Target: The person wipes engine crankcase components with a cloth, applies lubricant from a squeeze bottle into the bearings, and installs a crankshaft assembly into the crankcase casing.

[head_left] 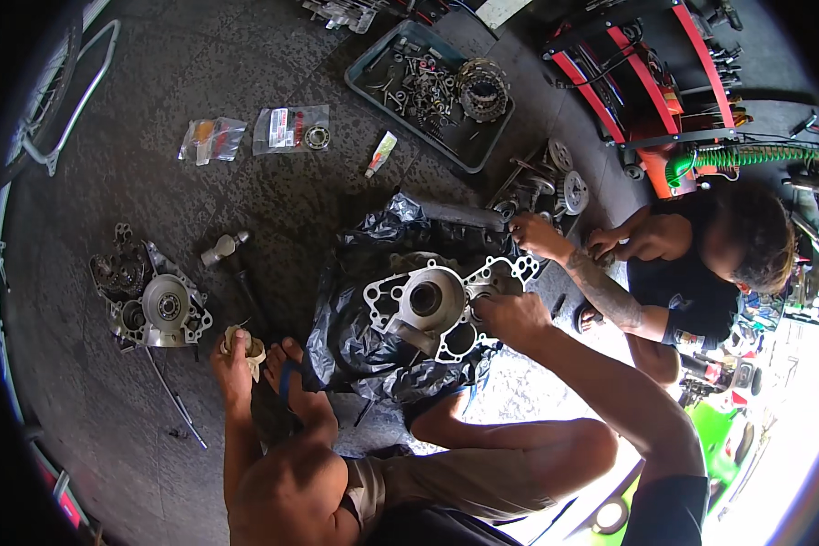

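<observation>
An aluminium engine casing half (408,314), with round bores and bolt holes along its rim, rests on crumpled black plastic sheeting (337,350) between my feet. My right hand (514,318) reaches onto the casing's right part, its fingers bent together over a bore; what they hold, if anything, is hidden. Off to the left, away from the casing, my left hand (235,359) is closed around a beige, cloth-like bundle (254,349). A second casing half (166,302) with a bearing lies on the floor beyond that hand.
A hammer (226,250) lies between the casings. Farther off are plastic bags (214,139), a bearing (317,136), a small tube (381,154) and a tray (480,162) of bolts and clutch parts. At right, a co-worker (701,246) handles parts beside several gears (571,191). A red tool rack (642,82) stands behind.
</observation>
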`<state>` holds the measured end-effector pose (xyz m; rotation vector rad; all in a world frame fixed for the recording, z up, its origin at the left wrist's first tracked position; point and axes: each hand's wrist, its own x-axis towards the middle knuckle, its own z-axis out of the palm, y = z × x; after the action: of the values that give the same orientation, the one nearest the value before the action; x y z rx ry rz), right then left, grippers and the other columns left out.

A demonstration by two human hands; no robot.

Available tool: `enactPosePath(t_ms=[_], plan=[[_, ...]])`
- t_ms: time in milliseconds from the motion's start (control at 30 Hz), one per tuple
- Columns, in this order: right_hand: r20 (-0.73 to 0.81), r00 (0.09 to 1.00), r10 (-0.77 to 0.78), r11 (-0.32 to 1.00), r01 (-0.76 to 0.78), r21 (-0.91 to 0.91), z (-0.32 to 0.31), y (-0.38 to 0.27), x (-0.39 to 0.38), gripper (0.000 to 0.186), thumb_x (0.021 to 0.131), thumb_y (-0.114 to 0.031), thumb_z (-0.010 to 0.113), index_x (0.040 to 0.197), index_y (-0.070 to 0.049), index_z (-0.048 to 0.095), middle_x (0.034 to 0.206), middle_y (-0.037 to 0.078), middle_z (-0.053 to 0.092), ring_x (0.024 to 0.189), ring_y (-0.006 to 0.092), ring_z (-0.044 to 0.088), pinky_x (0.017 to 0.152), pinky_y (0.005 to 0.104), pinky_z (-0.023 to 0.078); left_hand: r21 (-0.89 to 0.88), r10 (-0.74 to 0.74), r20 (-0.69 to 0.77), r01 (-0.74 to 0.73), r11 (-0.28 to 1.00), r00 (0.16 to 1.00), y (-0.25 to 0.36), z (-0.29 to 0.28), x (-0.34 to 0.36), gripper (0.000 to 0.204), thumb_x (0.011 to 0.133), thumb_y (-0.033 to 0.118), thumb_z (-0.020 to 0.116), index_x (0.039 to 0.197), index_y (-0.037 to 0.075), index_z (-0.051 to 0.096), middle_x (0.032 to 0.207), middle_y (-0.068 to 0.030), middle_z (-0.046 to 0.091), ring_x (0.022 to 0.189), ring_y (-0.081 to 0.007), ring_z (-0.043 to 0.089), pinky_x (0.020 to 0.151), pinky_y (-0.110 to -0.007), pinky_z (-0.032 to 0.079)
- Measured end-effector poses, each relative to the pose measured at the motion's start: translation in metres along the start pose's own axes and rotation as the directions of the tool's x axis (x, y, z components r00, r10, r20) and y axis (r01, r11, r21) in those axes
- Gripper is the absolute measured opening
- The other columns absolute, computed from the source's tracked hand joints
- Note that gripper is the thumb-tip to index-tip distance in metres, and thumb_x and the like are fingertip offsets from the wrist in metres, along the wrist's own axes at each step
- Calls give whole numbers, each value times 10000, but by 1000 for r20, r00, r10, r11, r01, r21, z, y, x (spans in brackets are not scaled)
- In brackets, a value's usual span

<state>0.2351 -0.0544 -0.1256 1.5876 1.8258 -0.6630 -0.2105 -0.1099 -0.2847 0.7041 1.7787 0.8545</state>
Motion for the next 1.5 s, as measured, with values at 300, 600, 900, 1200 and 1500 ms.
enactPosePath(t_ms=[300, 600, 900, 1200, 1500], plan=[[-58, 973, -225, 963, 231, 141, -11, 2, 16, 208, 892, -173, 563, 1057, -123, 681, 755, 91, 664, 689, 244, 696, 536, 398, 539, 11, 31, 6, -31, 999, 999, -4, 1, 3, 342, 927, 300, 625, 962, -40, 617, 850, -93, 634, 747, -179, 578, 671, -338, 479], [275, 944, -183, 923, 261, -281, -44, -16, 12, 431, 915, -143, 496, 1332, -198, 587, 845, 124, 711, 820, 301, 722, 602, 433, 574, 36, 26, 36, -28, 999, 999, 0, 0, 1, 332, 932, 296, 618, 965, -35, 618, 859, -86, 633, 760, -160, 577, 685, -319, 478], [507, 857, -92, 208, -481, 852, -12, 1, 0, 484, 940, -143, 498, 1416, -59, 462, 619, 77, 596, 440, 143, 534, 415, 299, 417, 25, 42, -34, -41, 999, 999, -6, 8, 3, 341, 933, 299, 628, 973, -40, 627, 879, -89, 640, 767, -169, 592, 688, -324, 486], [242, 968, -74, 971, 15, 237, -22, -49, -62, 647, 864, -140, 528, 1484, -167, 343, 699, 196, 651, 685, 379, 675, 666, 496, 538, 62, 20, -26, -19, 998, 999, -1, 1, 5, 364, 937, 317, 630, 980, -44, 632, 850, -100, 648, 753, -179, 599, 685, -331, 488], [235, 952, -195, 972, 220, -82, -14, -48, -35, 574, 892, -86, 538, 1443, -133, 384, 742, 164, 669, 574, 275, 666, 444, 395, 489, 27, 35, -38, -34, 999, 999, -8, 1, 8, 358, 934, 315, 626, 965, -41, 634, 834, -104, 651, 745, -189, 608, 678, -342, 489]])
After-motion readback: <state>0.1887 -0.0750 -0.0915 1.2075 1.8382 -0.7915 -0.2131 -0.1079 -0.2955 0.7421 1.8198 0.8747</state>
